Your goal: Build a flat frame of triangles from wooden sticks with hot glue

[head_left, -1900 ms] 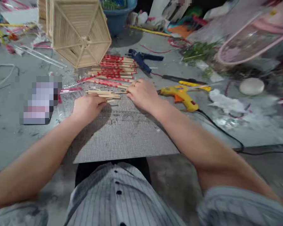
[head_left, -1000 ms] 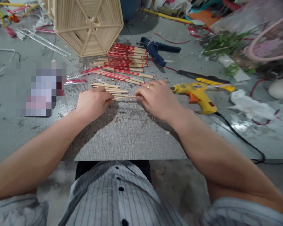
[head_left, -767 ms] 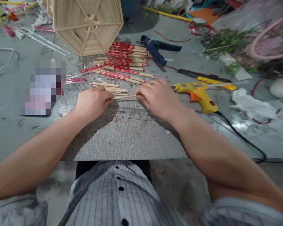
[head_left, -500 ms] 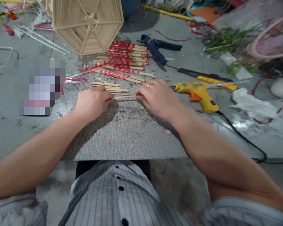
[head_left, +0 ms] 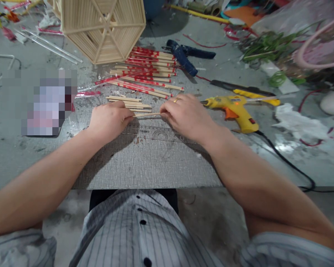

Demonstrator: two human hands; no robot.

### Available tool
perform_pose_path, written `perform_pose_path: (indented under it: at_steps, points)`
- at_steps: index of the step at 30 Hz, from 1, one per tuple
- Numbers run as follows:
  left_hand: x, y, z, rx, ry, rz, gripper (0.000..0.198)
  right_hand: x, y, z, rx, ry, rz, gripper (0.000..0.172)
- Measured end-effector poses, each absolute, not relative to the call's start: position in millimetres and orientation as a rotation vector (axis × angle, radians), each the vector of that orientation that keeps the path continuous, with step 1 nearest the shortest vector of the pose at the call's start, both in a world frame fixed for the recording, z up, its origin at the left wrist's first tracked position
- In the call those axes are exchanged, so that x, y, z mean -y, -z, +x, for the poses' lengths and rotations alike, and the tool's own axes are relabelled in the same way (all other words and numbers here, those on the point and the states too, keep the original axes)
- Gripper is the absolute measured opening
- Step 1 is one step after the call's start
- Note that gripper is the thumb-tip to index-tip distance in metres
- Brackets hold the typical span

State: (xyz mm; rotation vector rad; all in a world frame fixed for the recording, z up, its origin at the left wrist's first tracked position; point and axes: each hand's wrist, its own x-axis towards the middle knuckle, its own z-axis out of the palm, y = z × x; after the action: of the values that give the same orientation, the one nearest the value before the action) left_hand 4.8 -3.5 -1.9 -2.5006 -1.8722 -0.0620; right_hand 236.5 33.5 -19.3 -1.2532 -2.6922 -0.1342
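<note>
1. One grey mat (head_left: pixel 144 163) lay on the table (head_left: pixel 13 159) under both forearms, with its near edge by the striped shirt (head_left: pixel 139 230).
2. One six-sided lantern (head_left: pixel 102 26) of pale sticks stood far left of the hands. Its top was cut off by the picture's edge.
3. The left hand (head_left: pixel 108 120) lay knuckles-up on the mat, fingers curled in and pinched on the left end of one stick (head_left: pixel 146 114). Its fingertips were hidden under the hand.
4. The right hand (head_left: pixel 185 115) lay palm-down opposite, fingers closed on the stick's right end, which they covered.
5. The red-wrapped sticks (head_left: pixel 147 70) lay in a loose heap beyond the hands, beside the lantern. There were well over a dozen, too overlapped to count.
6. One yellow glue gun (head_left: pixel 233 109) lay just right of the right hand, its cord running off to the right.
7. About six bare sticks (head_left: pixel 128 103) lay side by side just beyond the left hand. The hand hid some of their ends.
8. The held stick ran level between the two hands, low over the mat. Whether it touched the mat could not be told.
9. One ring (head_left: pixel 177 99) showed on a right finger.
</note>
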Motion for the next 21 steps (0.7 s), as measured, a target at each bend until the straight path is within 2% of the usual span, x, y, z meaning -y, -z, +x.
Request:
perform_pose_path:
  at_steps: [13, 21]
  points:
    - [3.2, 2.3, 5.4, 1.892, 0.068, -2.495, 0.029, -35.6, 18.8, 237.8, 2.714, 0.062, -1.222, 0.02]
    - [7.5, -4.3, 7.9, 1.858, -0.114, -2.477, 0.029, -34.5, 19.1, 237.8, 2.722, 0.041, -1.22, 0.019]
